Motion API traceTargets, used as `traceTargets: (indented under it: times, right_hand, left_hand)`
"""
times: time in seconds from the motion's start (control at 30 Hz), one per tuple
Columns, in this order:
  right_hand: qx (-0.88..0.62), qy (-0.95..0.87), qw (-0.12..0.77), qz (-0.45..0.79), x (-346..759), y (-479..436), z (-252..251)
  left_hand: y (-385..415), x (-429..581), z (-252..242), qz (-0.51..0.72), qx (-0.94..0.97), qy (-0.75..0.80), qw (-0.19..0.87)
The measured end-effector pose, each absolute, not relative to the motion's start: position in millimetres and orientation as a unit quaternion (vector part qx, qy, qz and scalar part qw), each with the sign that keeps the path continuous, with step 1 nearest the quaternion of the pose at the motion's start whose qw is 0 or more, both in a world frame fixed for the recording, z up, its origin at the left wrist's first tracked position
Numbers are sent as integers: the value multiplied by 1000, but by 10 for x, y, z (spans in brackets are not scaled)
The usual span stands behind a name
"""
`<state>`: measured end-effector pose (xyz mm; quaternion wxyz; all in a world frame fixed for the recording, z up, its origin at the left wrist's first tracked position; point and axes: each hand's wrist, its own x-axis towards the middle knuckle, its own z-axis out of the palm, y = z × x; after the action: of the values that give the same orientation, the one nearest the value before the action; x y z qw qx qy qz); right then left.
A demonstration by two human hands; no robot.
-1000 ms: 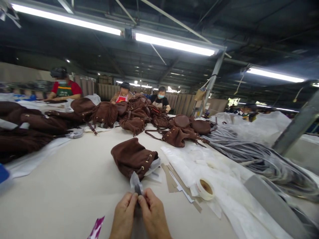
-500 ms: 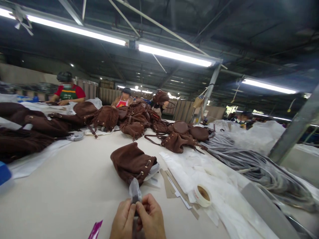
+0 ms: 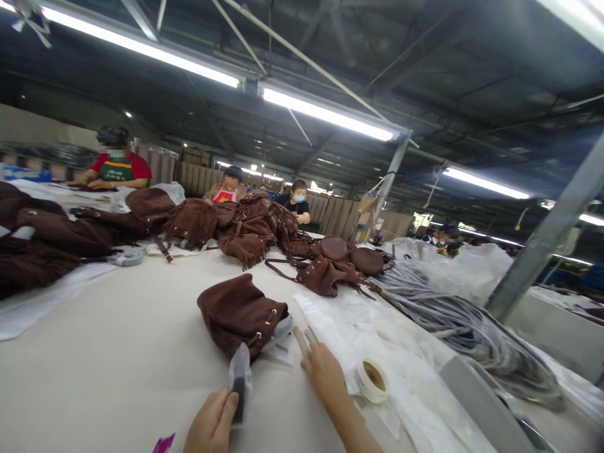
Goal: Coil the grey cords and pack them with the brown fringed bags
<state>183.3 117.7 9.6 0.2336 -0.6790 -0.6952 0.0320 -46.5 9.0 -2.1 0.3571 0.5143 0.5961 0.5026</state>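
Observation:
My left hand is closed on a dark strap end in a clear plastic sleeve, pinched between thumb and fingers. Just beyond lies a dark brown suede bag with gold eyelets, and pale wrapping shows at its mouth. To the right, my right hand is closed over thin beige cardboard strips, its fingertips partly hidden. A roll of tape stands beside my right forearm on white sheets.
Several brown fringed bags are heaped across the far side of the pale table. Grey bundled strips and a slanted metal post stand at the right. Co-workers work beyond. A purple scrap lies near the front edge.
My right hand has left the sleeved strap end and moved right to the cardboard strips. My left hand still holds the strap end. The view has shifted slightly.

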Motion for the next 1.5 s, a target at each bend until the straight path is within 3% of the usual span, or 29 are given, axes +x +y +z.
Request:
traceTargets:
  times: [0.47,0.7,1.03,1.3,1.5]
  right_hand:
    - [-613,-655,306,319,2118,1169,353]
    - [-458,-575,292,612,1680,486,620]
    - [-490,-707,264,436,1211,235,667]
    - [-518,-725,254,375,1101,221,595]
    - [-506,-719,280,384,892,234,503]
  left_hand:
    - [81,-480,140,508,472,589,415]
    - [47,-609,180,504,422,540,525]
    - [-63,-746,349,490,371,489,618]
    - [-81,-699,365,476,403,528,576]
    - [-60,-721,299,433,494,583,478]
